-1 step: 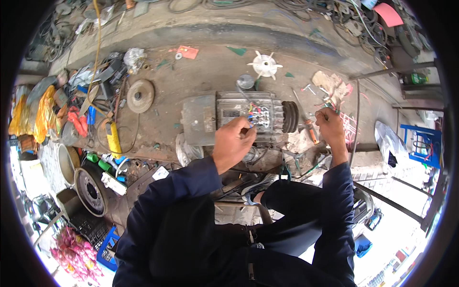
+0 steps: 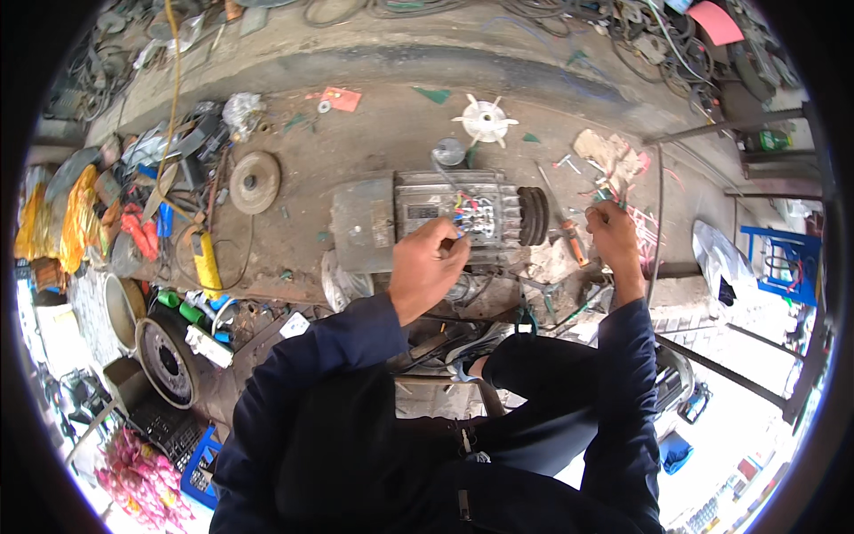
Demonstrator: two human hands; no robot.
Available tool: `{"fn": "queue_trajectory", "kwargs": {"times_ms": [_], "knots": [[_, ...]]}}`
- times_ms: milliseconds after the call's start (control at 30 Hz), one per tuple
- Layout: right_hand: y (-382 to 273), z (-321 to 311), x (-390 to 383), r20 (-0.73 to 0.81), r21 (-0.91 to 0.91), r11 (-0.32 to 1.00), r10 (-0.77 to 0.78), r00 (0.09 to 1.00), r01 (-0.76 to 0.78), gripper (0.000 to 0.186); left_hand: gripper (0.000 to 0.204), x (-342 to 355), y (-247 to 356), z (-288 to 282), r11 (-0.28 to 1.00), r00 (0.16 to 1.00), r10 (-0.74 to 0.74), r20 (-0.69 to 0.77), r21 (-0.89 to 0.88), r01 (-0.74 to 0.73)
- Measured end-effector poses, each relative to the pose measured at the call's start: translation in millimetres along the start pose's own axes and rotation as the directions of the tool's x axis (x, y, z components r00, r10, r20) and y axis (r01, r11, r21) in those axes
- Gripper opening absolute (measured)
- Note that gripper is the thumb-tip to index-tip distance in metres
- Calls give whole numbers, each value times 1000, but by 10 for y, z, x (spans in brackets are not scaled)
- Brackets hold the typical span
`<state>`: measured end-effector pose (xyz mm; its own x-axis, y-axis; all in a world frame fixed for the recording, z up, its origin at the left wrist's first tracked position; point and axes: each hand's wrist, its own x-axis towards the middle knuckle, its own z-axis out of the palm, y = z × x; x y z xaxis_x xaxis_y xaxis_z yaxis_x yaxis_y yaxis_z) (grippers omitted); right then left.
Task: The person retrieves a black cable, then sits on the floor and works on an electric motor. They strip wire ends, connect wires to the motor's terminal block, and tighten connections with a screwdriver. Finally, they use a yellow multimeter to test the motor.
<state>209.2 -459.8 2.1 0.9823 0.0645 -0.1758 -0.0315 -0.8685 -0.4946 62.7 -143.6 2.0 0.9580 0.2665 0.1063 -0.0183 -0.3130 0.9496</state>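
Observation:
A grey electric motor [image 2: 365, 214] lies on its side on the ground in front of me, a grooved black pulley [image 2: 534, 216] at its right end. Its terminal box [image 2: 479, 220] is uncovered and shows red, yellow and blue wires. My left hand [image 2: 429, 267] is closed in a pinch at the near left edge of that box; a bit of blue shows by the fingertips, but what they hold is too small to tell. Off to the right, my right hand [image 2: 612, 233] is closed too, its contents hidden, just beside an orange-handled screwdriver [image 2: 572, 240].
Beyond the motor lie a white fan wheel [image 2: 485, 121] and a small round cover [image 2: 448, 151]. A round metal disc [image 2: 255, 182] and a yellow tool [image 2: 206, 264] are at left. Torn cardboard [image 2: 609, 153] and a T-shaped tool [image 2: 567, 163] lie at right.
The whole scene has shifted slightly to the left in the picture. Both hands stay closed, and the left remains at the terminal box.

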Motion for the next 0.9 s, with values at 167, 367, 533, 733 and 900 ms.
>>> {"fn": "queue_trajectory", "kwargs": {"times_ms": [167,367,533,733,900], "knots": [[639,215,-65,41,-226,973,59,997,-49,25,13,-14,-19,24,997,998,-67,20,-28,67],[900,667,-243,117,-420,907,10,993,40,40,14,-17,-41,21,994,994,-103,29,-45,104],[860,753,-194,139,-464,884,7,990,59,41,14,-17,-22,4,992,993,-115,38,-50,117],[642,202,-254,45,-182,983,48,998,-39,36,16,-15,-30,10,996,998,-70,3,-62,70],[529,16,-502,-48,-90,996,-16,999,11,28,13,-8,-41,-2,998,999,-32,-12,-47,31]]}}
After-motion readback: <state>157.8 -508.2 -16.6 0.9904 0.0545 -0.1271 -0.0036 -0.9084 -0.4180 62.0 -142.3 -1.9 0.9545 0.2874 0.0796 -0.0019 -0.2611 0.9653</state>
